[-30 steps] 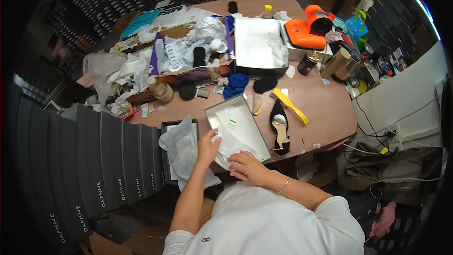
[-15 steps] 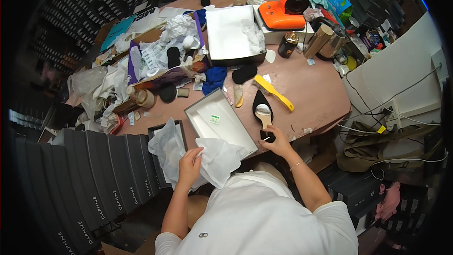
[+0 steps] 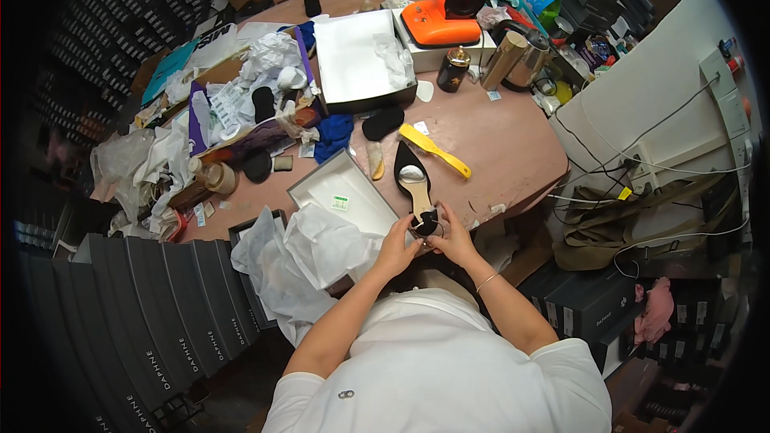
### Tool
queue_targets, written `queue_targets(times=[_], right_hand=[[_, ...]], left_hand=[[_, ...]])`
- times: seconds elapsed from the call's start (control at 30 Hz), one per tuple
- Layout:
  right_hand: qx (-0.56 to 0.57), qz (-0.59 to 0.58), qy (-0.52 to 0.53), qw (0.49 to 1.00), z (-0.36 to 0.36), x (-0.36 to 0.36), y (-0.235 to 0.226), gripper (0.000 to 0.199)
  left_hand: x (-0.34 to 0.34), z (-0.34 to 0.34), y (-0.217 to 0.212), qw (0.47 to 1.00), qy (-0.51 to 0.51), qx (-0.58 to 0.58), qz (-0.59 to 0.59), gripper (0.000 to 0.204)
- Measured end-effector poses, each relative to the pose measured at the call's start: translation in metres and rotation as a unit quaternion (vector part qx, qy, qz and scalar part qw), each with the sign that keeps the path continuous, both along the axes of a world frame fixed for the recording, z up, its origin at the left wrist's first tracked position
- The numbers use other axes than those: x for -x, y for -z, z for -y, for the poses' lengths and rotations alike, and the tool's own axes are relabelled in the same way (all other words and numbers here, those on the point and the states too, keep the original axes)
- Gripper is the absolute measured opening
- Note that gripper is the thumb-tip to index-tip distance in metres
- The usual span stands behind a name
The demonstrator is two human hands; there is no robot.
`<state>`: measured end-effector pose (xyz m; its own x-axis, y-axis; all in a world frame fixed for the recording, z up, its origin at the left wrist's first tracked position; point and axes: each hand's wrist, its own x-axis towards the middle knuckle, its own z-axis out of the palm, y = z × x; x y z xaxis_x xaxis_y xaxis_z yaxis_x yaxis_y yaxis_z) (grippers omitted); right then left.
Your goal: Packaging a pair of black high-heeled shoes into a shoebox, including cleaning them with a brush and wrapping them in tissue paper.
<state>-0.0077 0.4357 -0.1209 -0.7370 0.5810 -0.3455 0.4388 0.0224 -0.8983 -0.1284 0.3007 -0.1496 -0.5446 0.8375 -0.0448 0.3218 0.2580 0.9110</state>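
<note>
A black pointed slingback shoe (image 3: 403, 167) lies on the table with its toe pointing away, tan insole up and a wad of white paper in the toe. Both my hands are at its heel end. My left hand (image 3: 397, 248) pinches the strap area from the left, and my right hand (image 3: 454, 239) grips it from the right, fingertips close together. White tissue paper (image 3: 329, 240) spreads beside my left forearm, partly over an open grey-edged shoebox part (image 3: 365, 199) with a white inside and a green-and-white sticker. The shoe's heel is mostly hidden by my fingers.
A yellow-handled brush (image 3: 437, 151) and black pads (image 3: 383, 123) lie beyond the shoe. Farther back are a carton of crumpled paper (image 3: 269, 60), a white-lined box (image 3: 353, 48), an orange machine (image 3: 441, 22) and a dark jar (image 3: 454, 69). Dark shoeboxes (image 3: 152, 297) stand in a row at left.
My left hand has let go of the tissue paper and come right to the shoe's heel, meeting my right hand. The tissue now lies over the box's near end. The whole view has shifted.
</note>
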Motion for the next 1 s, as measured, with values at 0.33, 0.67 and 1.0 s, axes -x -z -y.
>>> queue_targets(times=[0.33, 0.67, 1.0], right_hand=[[0.4, -0.171, 0.044, 0.899, -0.034, 0.001, -0.066, 0.057], [-0.167, -0.036, -0.15, 0.974, -0.058, 0.015, -0.048, 0.086], [-0.17, 0.017, -0.161, 0.972, -0.019, 0.035, 0.018, 0.071]], left_hand=[[0.023, -0.016, -0.038, 0.887, -0.011, -0.008, 0.462, 0.041], [0.035, -0.005, -0.036, 0.875, -0.257, -0.082, 0.401, 0.026], [0.081, 0.183, -0.108, 0.934, -0.24, 0.163, -0.21, 0.051]])
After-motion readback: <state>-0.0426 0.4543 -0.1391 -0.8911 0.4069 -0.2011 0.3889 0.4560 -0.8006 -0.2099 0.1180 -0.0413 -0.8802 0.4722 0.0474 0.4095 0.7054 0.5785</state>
